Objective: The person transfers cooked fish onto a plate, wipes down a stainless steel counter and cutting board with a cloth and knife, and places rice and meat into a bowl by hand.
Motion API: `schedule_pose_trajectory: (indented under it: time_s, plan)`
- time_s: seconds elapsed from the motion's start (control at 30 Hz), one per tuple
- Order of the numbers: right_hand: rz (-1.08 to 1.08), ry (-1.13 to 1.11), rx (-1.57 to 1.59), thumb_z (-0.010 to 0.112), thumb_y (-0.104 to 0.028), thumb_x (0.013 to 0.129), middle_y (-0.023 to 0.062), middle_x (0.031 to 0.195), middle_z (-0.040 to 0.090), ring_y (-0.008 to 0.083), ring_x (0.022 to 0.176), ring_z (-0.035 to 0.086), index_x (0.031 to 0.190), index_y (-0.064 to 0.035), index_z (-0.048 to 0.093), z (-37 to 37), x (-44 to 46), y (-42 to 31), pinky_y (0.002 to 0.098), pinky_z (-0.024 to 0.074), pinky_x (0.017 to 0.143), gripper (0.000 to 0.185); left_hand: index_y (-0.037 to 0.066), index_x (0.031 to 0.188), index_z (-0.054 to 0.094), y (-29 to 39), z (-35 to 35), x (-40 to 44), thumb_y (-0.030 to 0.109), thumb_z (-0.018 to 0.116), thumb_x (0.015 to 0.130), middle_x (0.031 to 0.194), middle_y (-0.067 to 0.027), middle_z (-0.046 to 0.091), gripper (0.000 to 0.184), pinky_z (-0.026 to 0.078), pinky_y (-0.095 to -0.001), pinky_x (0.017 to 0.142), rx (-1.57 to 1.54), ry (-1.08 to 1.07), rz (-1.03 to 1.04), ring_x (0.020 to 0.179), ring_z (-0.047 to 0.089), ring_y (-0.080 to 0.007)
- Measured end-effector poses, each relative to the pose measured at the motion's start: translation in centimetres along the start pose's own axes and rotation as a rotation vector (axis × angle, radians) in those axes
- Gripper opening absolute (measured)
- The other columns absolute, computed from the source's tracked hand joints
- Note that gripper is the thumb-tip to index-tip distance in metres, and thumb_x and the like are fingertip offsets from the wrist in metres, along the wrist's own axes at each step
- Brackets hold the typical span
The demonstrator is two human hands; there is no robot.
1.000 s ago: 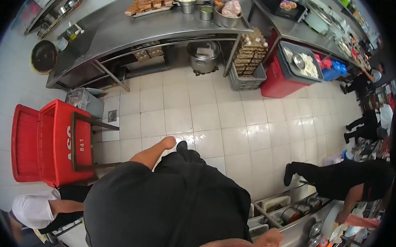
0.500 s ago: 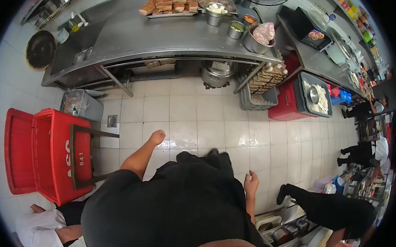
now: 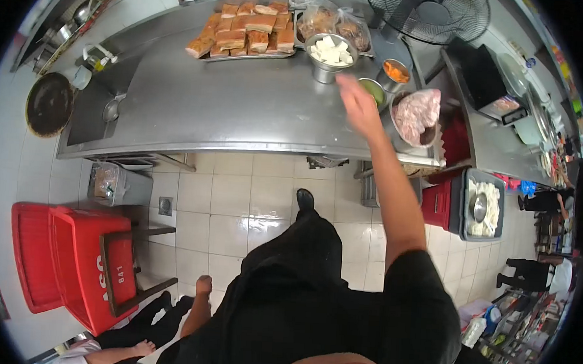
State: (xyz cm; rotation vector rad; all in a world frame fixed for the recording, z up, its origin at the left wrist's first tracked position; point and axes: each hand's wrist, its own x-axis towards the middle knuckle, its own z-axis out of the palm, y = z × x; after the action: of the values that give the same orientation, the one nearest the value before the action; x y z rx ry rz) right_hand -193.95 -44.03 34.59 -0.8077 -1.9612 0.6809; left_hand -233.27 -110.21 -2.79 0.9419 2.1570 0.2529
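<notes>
My right hand (image 3: 360, 106) reaches over the steel counter (image 3: 223, 102), fingers stretched out and holding nothing that I can see. Just beyond its fingertips stands a metal pot of white cubes (image 3: 330, 52). A metal container with green contents (image 3: 373, 91) is beside the hand and partly hidden by it. To the right are a metal container of orange pieces (image 3: 396, 72) and a steel pot holding pale pink raw meat (image 3: 416, 116). My left hand (image 3: 204, 285) hangs low over the tiled floor, fingers curled in with nothing visible in them.
A tray of browned meat slabs (image 3: 246, 31) and bagged food (image 3: 319, 22) lie at the back of the counter. A fan (image 3: 425, 14) stands at the back right. An open red cooler (image 3: 80, 256) is at left; a person's hand (image 3: 143, 349) shows behind me.
I have stepped up to the counter. My right hand has risen from my side and stretched forward to the containers. My left hand has dropped back.
</notes>
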Motion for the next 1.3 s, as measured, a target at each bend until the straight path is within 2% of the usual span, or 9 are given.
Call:
schedule_pose_trajectory:
  time_s: [0.03, 0.17, 0.27, 0.73, 0.93, 0.97, 1.17, 1.23, 1.3]
  plan:
    - [0.010, -0.007, -0.075, 0.048, -0.016, 0.094, 0.0176, 0.123, 0.061, 0.0300, 0.118, 0.056, 0.121, 0.0002, 0.061, 0.7, 4.9, 3.0, 0.0354, 0.0398, 0.102, 0.034, 0.008, 0.070, 0.055, 4.8, -1.8, -1.1, 0.014, 0.062, 0.070, 0.067, -0.0156, 0.061, 0.009, 0.050, -0.0437, 0.062, -0.292, -0.112, -0.473, 0.069, 0.060, -0.0332]
    - [0.002, -0.149, -0.321, 0.045, -0.020, 0.091, 0.0220, 0.121, 0.060, 0.0365, 0.111, 0.057, 0.122, -0.0026, 0.060, 2.6, 23.2, 16.4, 0.0401, 0.0431, 0.096, 0.038, 0.002, 0.085, 0.058, 12.5, -2.3, 1.0, 0.013, 0.054, 0.087, 0.076, -0.0089, 0.061, 0.012, 0.050, -0.0387, 0.062, 0.299, 0.314, 0.656, 0.064, 0.059, -0.0206]
    - [-0.077, -0.237, -0.550, 0.047, -0.019, 0.087, 0.0226, 0.119, 0.061, 0.0371, 0.109, 0.058, 0.124, -0.0059, 0.059, 4.2, 31.5, 25.0, 0.0416, 0.0443, 0.095, 0.041, 0.001, 0.116, 0.060, 22.8, -2.9, 2.7, 0.015, 0.059, 0.091, 0.086, -0.0056, 0.064, 0.028, 0.049, -0.0336, 0.067, -0.762, 0.106, -0.325, 0.074, 0.059, -0.0160]
    - [0.327, -0.951, -1.042, 0.051, -0.021, 0.078, 0.0211, 0.096, 0.069, 0.0366, 0.091, 0.067, 0.091, 0.0000, 0.071, -3.7, 29.2, 29.3, 0.0463, 0.0532, 0.080, 0.032, 0.001, 0.115, 0.061, 21.4, -0.3, -7.0, 0.018, 0.057, 0.091, 0.103, -0.0122, 0.064, 0.030, 0.049, -0.0352, 0.076, -0.384, -0.020, -0.549, 0.091, 0.061, -0.0215]
    - [0.511, -1.048, -0.942, 0.052, -0.017, 0.079, 0.0215, 0.094, 0.069, 0.0362, 0.086, 0.068, 0.092, 0.0024, 0.070, -4.8, 32.8, 32.0, 0.0452, 0.0531, 0.076, 0.029, 0.008, 0.115, 0.063, 16.9, -13.8, -16.7, 0.027, 0.061, 0.088, 0.101, -0.0117, 0.063, 0.033, 0.050, -0.0413, 0.069, 0.703, -0.847, 0.714, 0.090, 0.061, -0.0230]
    - [0.332, -1.102, -0.965, 0.054, -0.016, 0.080, 0.0222, 0.098, 0.069, 0.0341, 0.092, 0.068, 0.097, 0.0025, 0.069, -4.4, 33.5, 32.6, 0.0428, 0.0528, 0.078, 0.030, 0.014, 0.082, 0.057, 18.4, -12.5, -17.0, 0.027, 0.054, 0.089, 0.087, -0.0082, 0.048, 0.015, 0.046, -0.0451, 0.067, 0.620, -0.852, 0.699, 0.086, 0.054, -0.0267]
    - [0.233, -0.695, 0.357, 0.064, -0.017, 0.080, 0.0169, 0.102, 0.068, 0.0275, 0.089, 0.066, 0.114, -0.0012, 0.061, 0.1, 34.6, 30.8, 0.0327, 0.0519, 0.076, 0.038, 0.008, 0.104, 0.061, 21.2, -6.4, -19.3, 0.027, 0.056, 0.086, 0.097, -0.0104, 0.055, 0.027, 0.046, -0.0446, 0.072, 0.606, -0.710, 0.660, 0.095, 0.055, -0.0291]
    - [0.157, -0.549, 0.305, 0.067, -0.015, 0.079, 0.0141, 0.114, 0.066, 0.0280, 0.097, 0.065, 0.126, -0.0041, 0.054, 1.3, 34.3, 33.0, 0.0334, 0.0517, 0.081, 0.050, 0.002, 0.113, 0.060, 21.8, -5.2, -19.1, 0.021, 0.058, 0.088, 0.101, -0.0117, 0.060, 0.031, 0.047, -0.0407, 0.074, 0.744, -0.715, 0.619, 0.092, 0.057, -0.0258]
    - [0.275, -0.783, -0.396, 0.071, -0.019, 0.079, 0.0160, 0.121, 0.063, 0.0278, 0.108, 0.062, 0.132, -0.0038, 0.050, -0.1, 34.8, 33.0, 0.0338, 0.0491, 0.090, 0.059, 0.002, 0.113, 0.060, 22.4, -2.9, -17.6, 0.020, 0.058, 0.088, 0.100, -0.0117, 0.061, 0.032, 0.047, -0.0402, 0.074, 0.288, -0.643, -0.060, 0.091, 0.057, -0.0252]
